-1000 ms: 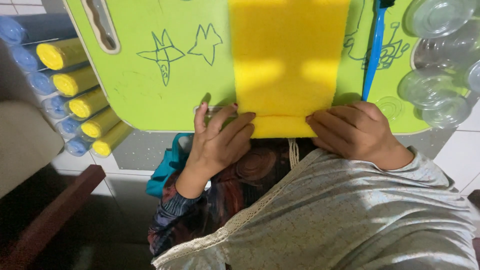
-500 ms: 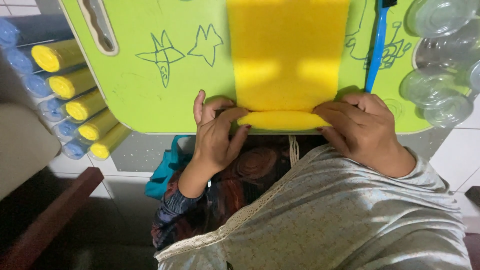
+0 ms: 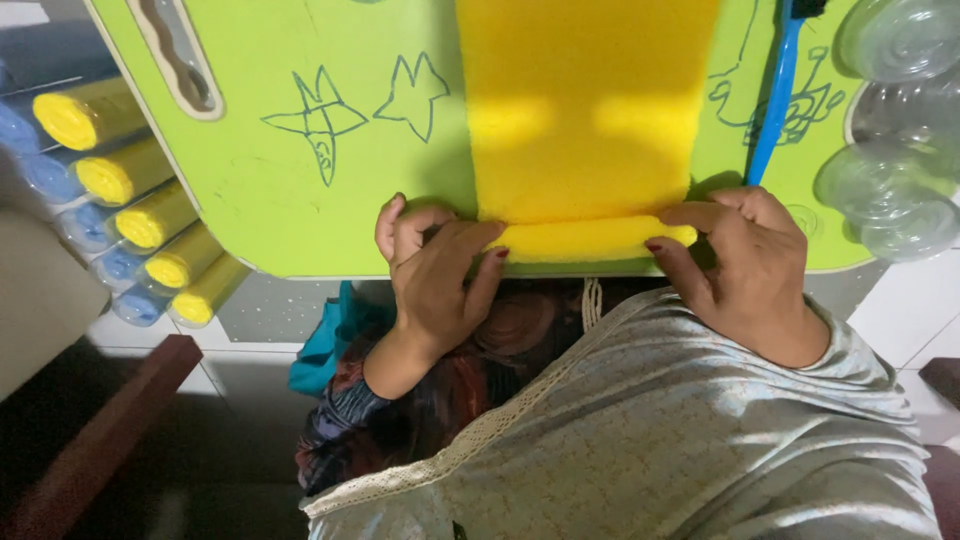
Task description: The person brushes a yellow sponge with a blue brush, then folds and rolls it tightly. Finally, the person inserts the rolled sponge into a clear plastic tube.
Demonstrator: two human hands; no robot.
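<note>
A long strip of yellow felt lies on a lime-green table top marked with pen drawings. Its near end is curled into a small roll at the table's front edge. My left hand presses the left end of that roll with its fingertips. My right hand pinches the roll's right end. Both hands hold the rolled edge between them.
Several rolls of yellow felt in clear wrappers lie at the left beside the table. A blue stick-like tool rests on the table right of the felt. Clear plastic lids are stacked at the far right. White floor tiles show below.
The near end of the yellow felt has been folded over and rolled up away from me. Both hands have moved a little forward with the roll.
</note>
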